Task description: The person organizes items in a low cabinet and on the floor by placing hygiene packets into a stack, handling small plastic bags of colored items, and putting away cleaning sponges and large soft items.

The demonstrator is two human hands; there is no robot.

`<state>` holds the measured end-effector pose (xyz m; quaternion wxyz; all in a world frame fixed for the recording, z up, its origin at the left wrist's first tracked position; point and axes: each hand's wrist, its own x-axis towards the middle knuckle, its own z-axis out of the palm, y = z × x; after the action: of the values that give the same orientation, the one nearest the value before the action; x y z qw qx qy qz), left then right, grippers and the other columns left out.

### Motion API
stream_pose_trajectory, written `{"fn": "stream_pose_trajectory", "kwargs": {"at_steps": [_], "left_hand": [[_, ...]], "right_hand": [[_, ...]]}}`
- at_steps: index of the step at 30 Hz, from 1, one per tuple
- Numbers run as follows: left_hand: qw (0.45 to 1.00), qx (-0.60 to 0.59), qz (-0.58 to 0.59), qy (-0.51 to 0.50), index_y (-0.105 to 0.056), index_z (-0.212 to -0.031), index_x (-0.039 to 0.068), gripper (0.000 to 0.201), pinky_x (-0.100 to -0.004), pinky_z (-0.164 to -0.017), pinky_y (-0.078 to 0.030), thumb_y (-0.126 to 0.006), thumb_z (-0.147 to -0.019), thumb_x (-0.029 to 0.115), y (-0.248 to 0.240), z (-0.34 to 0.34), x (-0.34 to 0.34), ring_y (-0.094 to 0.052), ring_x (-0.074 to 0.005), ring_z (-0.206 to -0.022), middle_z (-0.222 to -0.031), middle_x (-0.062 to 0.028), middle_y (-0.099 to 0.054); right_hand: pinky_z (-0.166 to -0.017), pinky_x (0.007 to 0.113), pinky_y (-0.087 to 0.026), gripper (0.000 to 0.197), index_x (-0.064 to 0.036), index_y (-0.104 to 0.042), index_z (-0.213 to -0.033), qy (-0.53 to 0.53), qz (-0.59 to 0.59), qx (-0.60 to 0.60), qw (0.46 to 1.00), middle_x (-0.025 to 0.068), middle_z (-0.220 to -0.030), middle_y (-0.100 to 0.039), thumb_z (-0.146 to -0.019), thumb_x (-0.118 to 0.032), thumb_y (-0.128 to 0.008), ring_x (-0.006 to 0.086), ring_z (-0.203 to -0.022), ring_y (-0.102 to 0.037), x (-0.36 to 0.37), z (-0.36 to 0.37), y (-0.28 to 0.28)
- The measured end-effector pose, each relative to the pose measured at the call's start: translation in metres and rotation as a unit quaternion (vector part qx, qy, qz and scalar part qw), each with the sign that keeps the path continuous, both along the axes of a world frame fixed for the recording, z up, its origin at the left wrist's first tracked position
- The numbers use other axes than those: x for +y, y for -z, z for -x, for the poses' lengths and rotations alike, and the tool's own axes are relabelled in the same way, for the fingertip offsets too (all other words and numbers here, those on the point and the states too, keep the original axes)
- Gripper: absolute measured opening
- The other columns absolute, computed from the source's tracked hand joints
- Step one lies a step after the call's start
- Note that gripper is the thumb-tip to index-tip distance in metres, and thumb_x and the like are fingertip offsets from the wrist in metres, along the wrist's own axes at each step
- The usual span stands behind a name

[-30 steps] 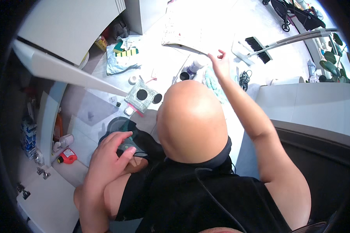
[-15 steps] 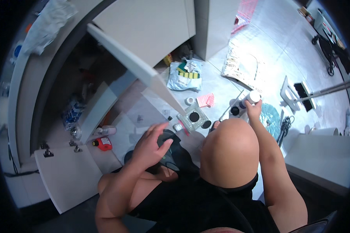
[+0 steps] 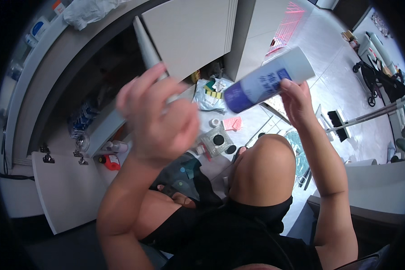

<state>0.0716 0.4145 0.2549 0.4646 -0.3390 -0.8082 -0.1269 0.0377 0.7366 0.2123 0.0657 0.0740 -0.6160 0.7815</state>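
My right hand (image 3: 298, 101) grips a white and purple cylindrical container (image 3: 261, 85) with a white lid, raised and tilted above the floor. Its purple end points lower left, its white end upper right. On the left, my left hand (image 3: 159, 119) is up in front of the cabinet, blurred by motion, its fingers loosely bent and apart with nothing visible in them. Behind that hand stands a cabinet door (image 3: 146, 42), swung open and partly hidden by the fingers. Beyond my knee on the floor lie a clear bubble-wrapped square thing (image 3: 209, 147), black discs (image 3: 218, 140) and a roll of tape (image 3: 215, 122).
Inside the dark cabinet are blue packages (image 3: 82, 119); a red bottle (image 3: 109, 162) lies by its edge. A lowered cabinet panel (image 3: 67, 193) is at left. A plastic bag with sponges (image 3: 210, 95) and a pink packet (image 3: 232, 123) lie ahead. A broom (image 3: 337, 126) is at right.
My right hand has lifted the container from near the floor up toward me and tilted it. My left hand has risen from beside my leg to in front of the cabinet door.
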Motion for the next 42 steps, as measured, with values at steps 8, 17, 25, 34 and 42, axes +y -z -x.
{"fn": "stream_pose_trajectory", "kwargs": {"at_steps": [8, 17, 25, 34, 42], "left_hand": [[0.983, -0.12, 0.022, -0.137, -0.055, -0.13, 0.005, 0.065, -0.0515, -0.11, -0.036, -0.08, -0.084, 0.043, -0.024, -0.084, -0.032, -0.049, -0.0412, -0.132, -0.142, -0.0193, -0.053], [0.797, -0.42, -0.377, 0.213, -0.038, -0.145, -0.004, 0.082, -0.0463, -0.102, -0.052, -0.084, -0.086, 0.03, 0.035, -0.105, -0.071, -0.06, -0.031, -0.12, -0.13, -0.0194, -0.056], [0.744, -0.329, -0.552, 0.182, -0.039, -0.142, -0.004, 0.073, -0.0428, -0.099, -0.054, -0.08, -0.085, 0.017, 0.039, -0.088, -0.083, -0.066, -0.0277, -0.11, -0.127, -0.0197, -0.058], [0.784, -0.35, -0.479, 0.183, -0.037, -0.144, -0.002, 0.077, -0.0412, -0.099, -0.054, -0.081, -0.085, 0.019, 0.064, -0.076, -0.077, -0.065, -0.0268, -0.111, -0.128, -0.0186, -0.058], [0.687, -0.47, -0.528, 0.17, -0.04, -0.141, 0.0, 0.075, -0.0359, -0.093, -0.053, -0.084, -0.083, 0.018, 0.05, -0.082, -0.066, -0.064, -0.0197, -0.105, -0.119, -0.0107, -0.06]], "right_hand": [[-0.098, 0.036, -0.053, 0.086, 0.0033, -0.048, -0.142, -0.184, -0.158, 0.044, 0.969, 0.0135, -0.122, -0.066, -0.075, -0.03, -0.09, 0.0209, -0.111, -0.066, -0.129, -0.062, -0.085], [-0.099, 0.036, -0.05, 0.057, -0.0036, -0.058, -0.129, -0.429, -0.16, 0.113, 0.882, 0.0129, -0.117, -0.066, -0.081, -0.025, -0.078, 0.0247, -0.111, -0.063, -0.173, -0.104, -0.09], [-0.101, 0.04, -0.048, 0.032, -0.0091, -0.069, -0.114, -0.069, -0.187, 0.295, 0.934, 0.0134, -0.115, -0.066, -0.085, -0.024, -0.069, 0.0306, -0.112, -0.061, -0.247, 0.035, -0.095], [-0.108, 0.049, -0.042, 0.048, -0.0189, -0.07, -0.123, 0.22, -0.628, 0.355, 0.657, 0.0104, -0.136, -0.061, -0.084, -0.047, -0.07, 0.0376, -0.127, -0.052, -0.219, 0.16, -0.075], [-0.088, 0.031, -0.054, 0.012, 0.0001, -0.071, -0.101, 0.19, -0.411, 0.398, 0.798, 0.0123, -0.117, -0.068, -0.091, -0.005, -0.069, 0.02, -0.101, -0.068, -0.035, 0.094, -0.049]]}}
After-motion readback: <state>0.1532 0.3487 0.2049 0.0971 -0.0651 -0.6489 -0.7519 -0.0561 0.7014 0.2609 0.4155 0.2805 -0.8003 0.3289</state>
